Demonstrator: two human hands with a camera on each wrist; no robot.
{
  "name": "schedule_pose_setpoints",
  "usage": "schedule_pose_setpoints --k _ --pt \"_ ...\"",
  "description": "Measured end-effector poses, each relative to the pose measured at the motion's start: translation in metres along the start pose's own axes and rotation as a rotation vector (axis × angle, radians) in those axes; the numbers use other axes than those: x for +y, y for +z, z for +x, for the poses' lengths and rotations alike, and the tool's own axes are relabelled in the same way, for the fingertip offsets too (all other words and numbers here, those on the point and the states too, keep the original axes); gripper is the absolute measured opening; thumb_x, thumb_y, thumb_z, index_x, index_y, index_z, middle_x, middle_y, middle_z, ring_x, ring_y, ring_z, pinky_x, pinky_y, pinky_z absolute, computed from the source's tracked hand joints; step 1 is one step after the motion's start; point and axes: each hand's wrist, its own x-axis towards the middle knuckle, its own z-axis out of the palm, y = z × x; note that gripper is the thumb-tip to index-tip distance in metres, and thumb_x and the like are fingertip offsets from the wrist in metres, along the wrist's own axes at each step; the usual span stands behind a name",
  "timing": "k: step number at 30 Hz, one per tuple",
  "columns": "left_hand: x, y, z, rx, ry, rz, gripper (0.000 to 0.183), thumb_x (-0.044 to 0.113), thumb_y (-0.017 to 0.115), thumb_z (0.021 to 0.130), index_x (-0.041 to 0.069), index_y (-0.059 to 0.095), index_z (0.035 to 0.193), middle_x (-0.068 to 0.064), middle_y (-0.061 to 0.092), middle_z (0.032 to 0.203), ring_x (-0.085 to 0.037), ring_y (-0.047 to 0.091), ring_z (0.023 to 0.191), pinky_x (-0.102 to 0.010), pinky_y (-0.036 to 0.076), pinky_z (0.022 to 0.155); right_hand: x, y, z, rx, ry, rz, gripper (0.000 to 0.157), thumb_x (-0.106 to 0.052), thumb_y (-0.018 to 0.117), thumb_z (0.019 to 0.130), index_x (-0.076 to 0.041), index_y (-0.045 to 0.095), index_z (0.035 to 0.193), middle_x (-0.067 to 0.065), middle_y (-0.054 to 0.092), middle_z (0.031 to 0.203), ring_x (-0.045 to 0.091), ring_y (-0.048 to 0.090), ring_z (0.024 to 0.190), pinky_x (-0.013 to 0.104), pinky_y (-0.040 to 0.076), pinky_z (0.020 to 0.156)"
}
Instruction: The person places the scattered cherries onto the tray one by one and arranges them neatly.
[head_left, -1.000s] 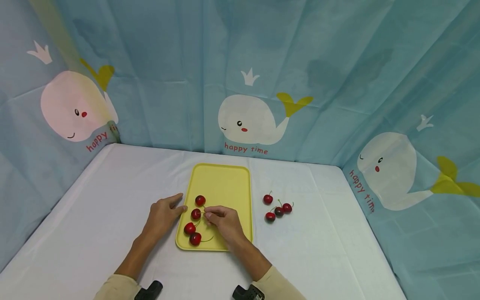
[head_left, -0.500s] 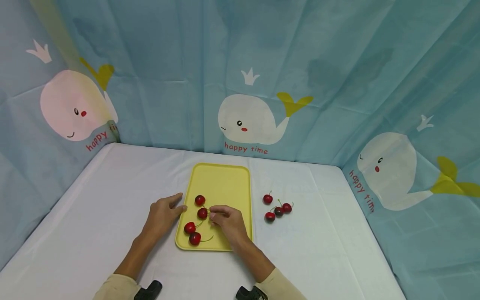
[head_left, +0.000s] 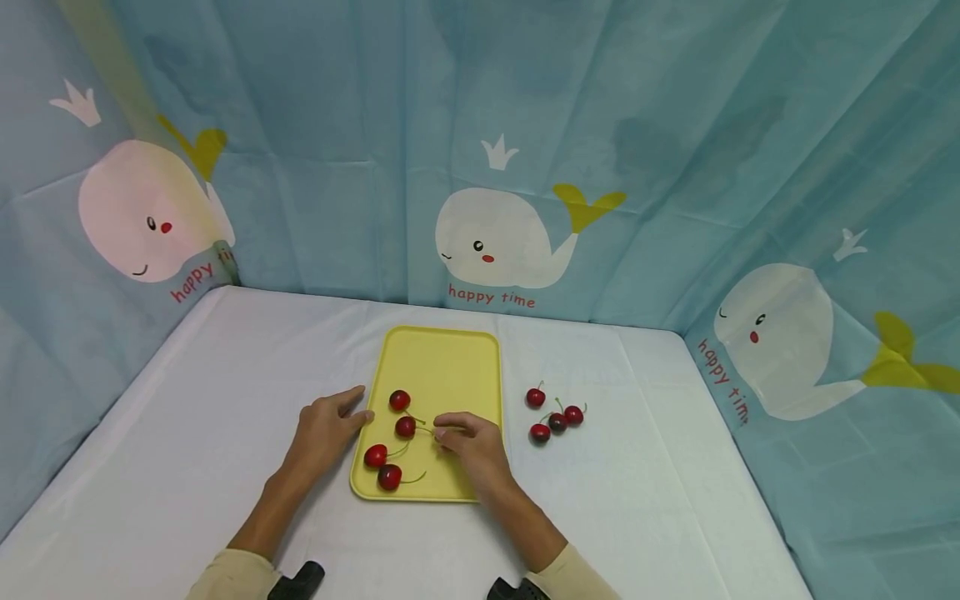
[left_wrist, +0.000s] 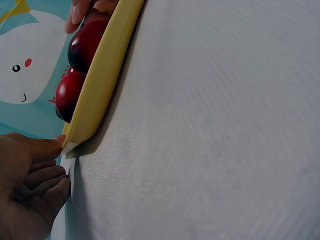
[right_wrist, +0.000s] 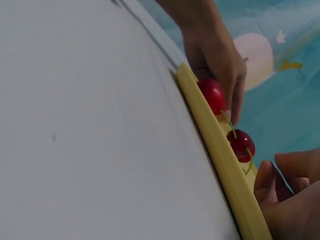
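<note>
Several red cherries with stems lie along the left part of a yellow tray (head_left: 442,358). My right hand (head_left: 474,450) is over the tray, its thumb and index tips right at the stem end of the second cherry (head_left: 405,427). In the right wrist view, a gap shows between thumb and index, and the cherry (right_wrist: 241,145) rests apart from them. My left hand (head_left: 324,433) touches the tray's left rim with thumb and index; its other fingers (left_wrist: 45,180) bend loosely beside the rim. Above and below sit the top cherry (head_left: 400,401), another cherry (head_left: 376,456) and the lowest cherry (head_left: 389,477).
Right of the tray, several more cherries (head_left: 557,422) lie on the white cloth (head_left: 660,500). A blue curtain (head_left: 322,225) with whale prints stands behind and on both sides of the table.
The second cherry from the top has shifted right on the tray, drawn by its stem. My right hand has since moved farther right, its fingers loosening. The left hand stays at the rim.
</note>
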Motion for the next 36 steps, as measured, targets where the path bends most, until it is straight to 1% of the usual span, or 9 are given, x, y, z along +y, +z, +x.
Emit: schedule_pose_setpoints --k 7,13,17,22,25,30,36 --pt "0.000 0.000 0.000 -0.007 0.001 0.003 0.058 0.020 0.069 0.103 -0.002 0.052 0.154 -0.024 0.056 0.152 -0.047 0.049 0.145 -0.062 0.042 0.117 -0.004 -0.016 -0.006 0.000 -0.001 0.017 0.026 -0.009 0.080 0.093 0.002 0.078 0.116 0.013 0.077 0.115 0.014 0.071 0.091 0.027 0.063 0.084" --pt "0.000 0.000 0.000 -0.006 -0.003 0.014 0.058 0.020 0.070 0.102 -0.001 0.053 0.154 -0.024 0.056 0.152 -0.047 0.050 0.144 -0.062 0.043 0.116 -0.008 -0.027 -0.012 -0.016 -0.027 0.031 0.032 -0.009 0.080 0.094 0.007 0.074 0.121 0.015 0.076 0.117 0.016 0.072 0.095 0.029 0.064 0.085" --pt "0.000 0.000 0.000 -0.008 -0.008 0.013 0.058 0.020 0.070 0.102 -0.001 0.053 0.154 -0.024 0.056 0.152 -0.047 0.050 0.144 -0.062 0.043 0.117 -0.010 -0.033 -0.015 -0.027 -0.060 0.016 0.035 -0.011 0.080 0.094 0.007 0.073 0.123 0.019 0.075 0.119 0.019 0.072 0.094 0.029 0.064 0.083" --pt "0.001 0.000 0.000 -0.011 -0.013 0.014 0.058 0.021 0.070 0.103 -0.001 0.053 0.154 -0.024 0.056 0.152 -0.047 0.049 0.144 -0.062 0.043 0.117 -0.010 -0.039 -0.019 -0.030 -0.109 -0.022 0.034 -0.012 0.081 0.093 0.005 0.074 0.121 0.021 0.075 0.120 0.022 0.073 0.090 0.030 0.065 0.080" --pt "0.001 0.000 -0.001 -0.009 -0.015 0.011 0.057 0.020 0.069 0.103 -0.001 0.053 0.153 -0.024 0.056 0.152 -0.047 0.049 0.145 -0.062 0.043 0.117 -0.010 -0.042 -0.020 -0.022 -0.118 -0.028 0.034 -0.010 0.081 0.092 0.006 0.074 0.122 0.021 0.075 0.119 0.018 0.072 0.088 0.028 0.064 0.079" --pt "0.003 0.000 -0.001 -0.006 -0.013 0.005 0.057 0.020 0.069 0.102 -0.001 0.053 0.153 -0.024 0.056 0.152 -0.047 0.049 0.145 -0.062 0.043 0.117 -0.013 -0.047 -0.024 0.007 -0.120 -0.042 0.034 -0.009 0.082 0.092 0.007 0.074 0.120 0.025 0.075 0.115 0.019 0.071 0.085 0.024 0.062 0.076" --pt "0.002 0.000 0.000 -0.008 -0.010 0.006 0.058 0.020 0.070 0.103 -0.001 0.053 0.153 -0.023 0.056 0.152 -0.046 0.049 0.145 -0.062 0.043 0.117 -0.014 -0.058 -0.028 0.043 -0.118 -0.086 0.031 -0.009 0.082 0.092 0.004 0.075 0.119 0.016 0.077 0.109 0.016 0.070 0.084 0.023 0.062 0.077"
